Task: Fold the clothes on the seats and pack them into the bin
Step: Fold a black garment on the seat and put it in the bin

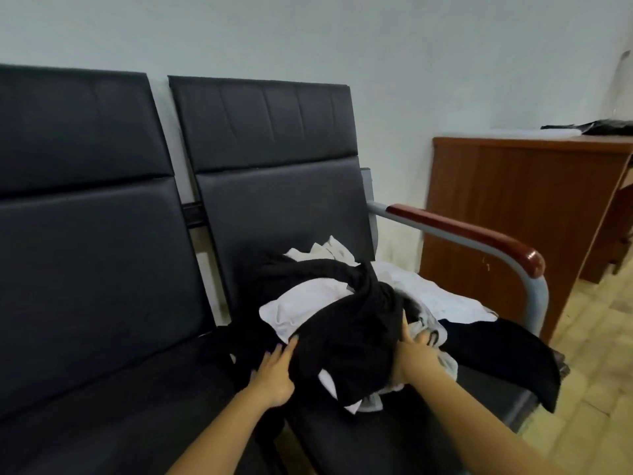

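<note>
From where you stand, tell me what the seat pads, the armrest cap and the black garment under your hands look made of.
Seat pads: probably faux leather, a smooth dull sheen with stitched panels.
Armrest cap: looks like glossy reddish varnished wood, or plastic, on a grey painted metal tube.
Black garment: soft matte fabric that creases and drapes.

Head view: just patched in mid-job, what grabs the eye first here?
A tangled heap of black and white clothes sits on the right-hand dark seat, one black piece trailing over its front right edge. Both hands are on the heap: the left hand lies flat on its left side, the right hand on its right. A wooden cabinet stands beyond the armrest.
</note>
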{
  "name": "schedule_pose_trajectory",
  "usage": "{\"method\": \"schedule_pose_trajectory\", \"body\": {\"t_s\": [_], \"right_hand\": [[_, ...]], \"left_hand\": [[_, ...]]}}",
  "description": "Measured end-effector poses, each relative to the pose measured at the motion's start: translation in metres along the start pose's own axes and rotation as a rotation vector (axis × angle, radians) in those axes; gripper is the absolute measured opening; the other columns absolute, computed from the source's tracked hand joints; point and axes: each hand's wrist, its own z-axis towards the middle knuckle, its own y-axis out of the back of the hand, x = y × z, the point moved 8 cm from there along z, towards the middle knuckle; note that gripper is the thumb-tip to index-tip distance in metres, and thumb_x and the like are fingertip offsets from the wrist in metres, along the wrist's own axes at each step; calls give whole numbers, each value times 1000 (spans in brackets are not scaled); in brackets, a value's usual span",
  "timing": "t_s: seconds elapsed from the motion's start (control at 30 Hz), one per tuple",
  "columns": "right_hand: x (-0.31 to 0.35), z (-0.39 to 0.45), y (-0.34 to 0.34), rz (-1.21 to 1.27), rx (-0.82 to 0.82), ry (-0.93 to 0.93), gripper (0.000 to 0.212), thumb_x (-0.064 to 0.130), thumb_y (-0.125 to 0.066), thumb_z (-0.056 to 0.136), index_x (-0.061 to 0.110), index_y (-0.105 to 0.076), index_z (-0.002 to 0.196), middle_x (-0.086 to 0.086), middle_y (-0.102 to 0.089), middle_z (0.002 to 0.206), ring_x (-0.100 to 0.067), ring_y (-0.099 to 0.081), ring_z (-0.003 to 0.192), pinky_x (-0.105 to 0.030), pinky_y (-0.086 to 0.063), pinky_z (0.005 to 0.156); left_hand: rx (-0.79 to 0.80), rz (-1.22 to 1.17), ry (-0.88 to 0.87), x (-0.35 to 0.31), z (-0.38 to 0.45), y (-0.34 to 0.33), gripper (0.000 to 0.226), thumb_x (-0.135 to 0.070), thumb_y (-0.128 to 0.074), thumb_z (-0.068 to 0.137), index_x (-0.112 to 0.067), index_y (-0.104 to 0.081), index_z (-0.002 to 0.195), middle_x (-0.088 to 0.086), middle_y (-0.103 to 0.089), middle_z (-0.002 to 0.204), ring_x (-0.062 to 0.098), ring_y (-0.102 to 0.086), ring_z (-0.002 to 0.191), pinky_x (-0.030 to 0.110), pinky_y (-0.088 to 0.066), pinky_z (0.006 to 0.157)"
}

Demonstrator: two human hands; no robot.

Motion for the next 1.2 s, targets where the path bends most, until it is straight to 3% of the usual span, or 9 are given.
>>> {"method": "schedule_pose_trajectory", "body": {"t_s": [0.1,0.2,0.33,0.43,0.5,0.63,0.8,1.03,1.2], "right_hand": [[2,-6,0,-41,113,59,111,29,-64,80,26,23,148,-13,38,147,-53,15,139,-62,-11,114],[6,-23,15,-205,220,125,72,26,-53,91,11,-17,152,-15,1,160,-45,5,143,-61,-7,114],[31,-50,117,237,-256,109,27,24,-46,93,8,-57,111,-15,-59,122,-35,-55,111,-40,-44,86],[59,-58,137,682,-367,90,34,30,-46,89,5,-52,112,-19,-57,120,-40,-54,109,-43,-44,90],[75,-65,126,676,-311,59,46,36,-50,88,7,-50,124,-19,-55,125,-39,-53,113,-43,-45,93],[81,-72,144,673,-373,54,23,18,-49,92,3,-58,107,-16,-62,109,-36,-58,99,-39,-46,81],[137,-125,228,1455,-10,362,19,9,-45,96,18,-53,81,-3,-48,76,-15,-44,63,-32,-43,65],[227,-262,345,2163,355,890,20,9,-49,96,-2,-61,84,-13,-63,76,-24,-62,73,-32,-53,74],[265,-334,365,1897,308,1055,10,11,-56,92,3,-61,89,-9,-59,85,-22,-59,75,-33,-53,73]], "left_hand": [[73,-28,-17,9,-42,5,93,-10,-52,94,-29,22,147,2,7,160,24,7,147,42,-5,120],[80,-46,40,31,-77,26,87,-17,-55,95,-16,10,151,6,1,160,21,0,148,30,-9,119],[59,-6,72,36,-120,68,69,-23,-53,96,-16,-14,153,5,-21,156,18,-26,141,22,-24,111],[13,-37,52,35,-148,96,50,-18,-49,98,-20,-33,146,1,-29,151,13,-35,133,17,-32,101],[-38,-66,27,34,-170,115,44,-14,-46,99,-24,-40,141,-4,-24,153,11,-32,134,17,-30,101],[-130,-153,32,45,-214,154,38,-13,-49,98,-27,-47,133,-10,-30,144,15,-34,136,21,-33,103],[-246,-245,83,60,-251,204,31,-15,-50,98,-29,-51,125,-6,-40,138,12,-43,123,23,-37,92],[-470,-589,118,66,-283,239,40,-15,-47,99,-22,-44,138,-2,-43,141,17,-53,112,39,-47,92],[-672,-829,174,98,-317,249,34,-19,-45,101,-20,-46,135,3,-48,136,23,-58,109,44,-49,90]]}}
